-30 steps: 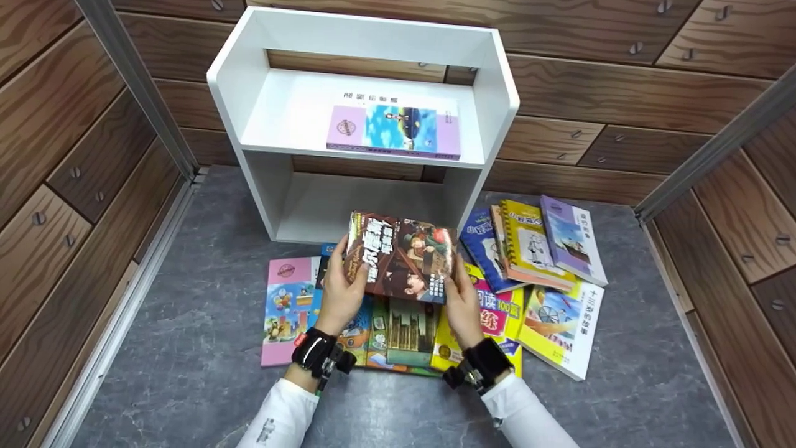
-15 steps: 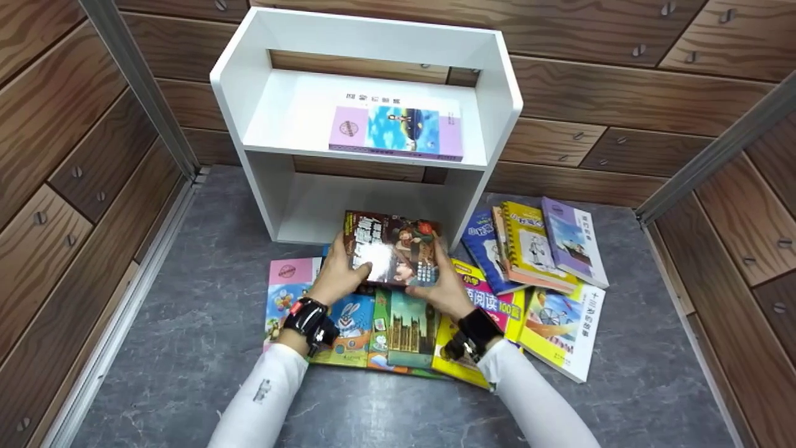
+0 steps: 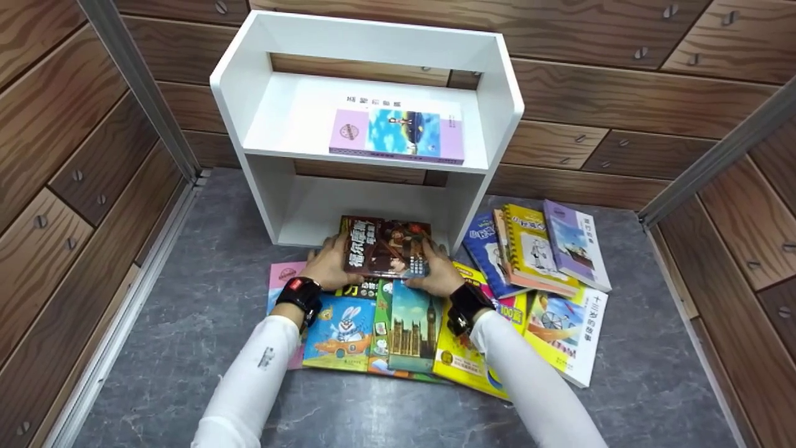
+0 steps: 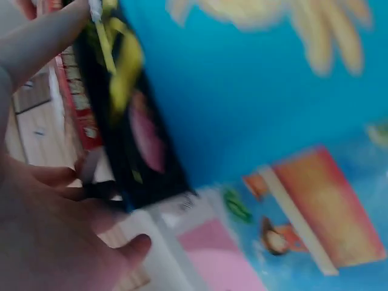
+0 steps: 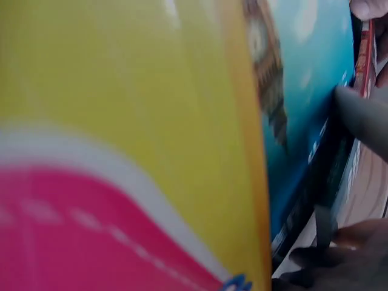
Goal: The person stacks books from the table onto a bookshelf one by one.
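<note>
My left hand (image 3: pixel 326 262) and right hand (image 3: pixel 439 271) hold a dark brown illustrated book (image 3: pixel 387 247) between them, gripping its left and right sides. Both thumbs lie along its near edge. The book is low at the front of the white bookshelf's lower compartment, cover up. In the left wrist view, the left hand's fingers (image 4: pixel 45 45) are by the book's red edge (image 4: pixel 74 100). The right wrist view has the right thumb (image 5: pixel 361 118) close over a teal clock-tower book (image 5: pixel 306 115). Just below the hands in the head view lies a blue rabbit book (image 3: pixel 342 333).
The white bookshelf (image 3: pixel 227 106) stands against the wood-patterned wall, with a lilac-and-white book (image 3: pixel 404 134) flat on its upper shelf. A yellow book (image 3: pixel 466 361) and a pink one (image 3: pixel 285 272) flank the row before it. Several more books, including a yellow spiral-bound one (image 3: pixel 532 242), overlap at right.
Both hands have lowered the brown book and moved it slightly left, toward the lower compartment's front. More of the rabbit and clock-tower covers shows below it.
</note>
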`<state>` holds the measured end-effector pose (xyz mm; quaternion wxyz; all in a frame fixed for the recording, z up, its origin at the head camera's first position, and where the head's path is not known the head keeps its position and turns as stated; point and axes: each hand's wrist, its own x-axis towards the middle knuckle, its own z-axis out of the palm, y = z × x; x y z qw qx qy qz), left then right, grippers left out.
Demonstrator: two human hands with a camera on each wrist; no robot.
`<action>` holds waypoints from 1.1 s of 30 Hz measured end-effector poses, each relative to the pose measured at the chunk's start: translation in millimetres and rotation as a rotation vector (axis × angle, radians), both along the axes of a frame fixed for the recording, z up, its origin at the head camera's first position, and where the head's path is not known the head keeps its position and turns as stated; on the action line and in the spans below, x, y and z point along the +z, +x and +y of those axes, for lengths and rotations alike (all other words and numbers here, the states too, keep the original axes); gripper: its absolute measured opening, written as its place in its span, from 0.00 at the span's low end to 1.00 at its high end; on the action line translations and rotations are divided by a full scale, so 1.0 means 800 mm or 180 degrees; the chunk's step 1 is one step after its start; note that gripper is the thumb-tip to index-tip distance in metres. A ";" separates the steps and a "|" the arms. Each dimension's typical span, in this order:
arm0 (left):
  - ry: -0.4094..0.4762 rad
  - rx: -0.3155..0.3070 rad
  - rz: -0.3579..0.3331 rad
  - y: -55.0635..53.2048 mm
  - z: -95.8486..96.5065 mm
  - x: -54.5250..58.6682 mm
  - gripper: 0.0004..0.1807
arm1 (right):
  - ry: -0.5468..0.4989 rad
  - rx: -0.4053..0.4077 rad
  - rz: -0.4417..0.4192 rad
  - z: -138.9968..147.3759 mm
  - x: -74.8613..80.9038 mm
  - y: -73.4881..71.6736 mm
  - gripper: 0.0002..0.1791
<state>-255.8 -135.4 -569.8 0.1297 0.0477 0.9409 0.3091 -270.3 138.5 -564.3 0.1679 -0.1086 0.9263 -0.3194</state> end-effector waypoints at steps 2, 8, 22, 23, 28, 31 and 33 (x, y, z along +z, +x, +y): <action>-0.0015 0.0004 -0.0009 -0.006 -0.004 -0.005 0.63 | 0.0097 0.0041 -0.0064 -0.001 0.000 -0.007 0.62; -0.0108 -0.0036 -0.0132 -0.014 -0.009 -0.007 0.60 | 0.0192 0.0124 -0.0163 -0.003 -0.002 -0.018 0.59; -0.0559 0.0194 0.0687 -0.025 0.003 -0.005 0.41 | 0.0903 -0.0061 0.0582 -0.013 0.001 -0.033 0.35; -0.0600 0.0197 0.0719 -0.025 0.003 -0.005 0.40 | 0.0948 -0.0092 0.0637 -0.013 0.000 -0.035 0.33; -0.0876 0.0139 0.0901 -0.029 0.005 -0.002 0.36 | 0.1131 -0.0077 0.0804 -0.013 -0.001 -0.042 0.25; -0.1049 0.0169 0.1095 -0.033 0.008 -0.002 0.31 | 0.1192 -0.0030 0.0806 -0.013 0.002 -0.046 0.27; -0.1139 0.0224 0.1213 -0.035 0.012 -0.003 0.27 | 0.1216 -0.0031 0.0815 -0.013 0.003 -0.048 0.29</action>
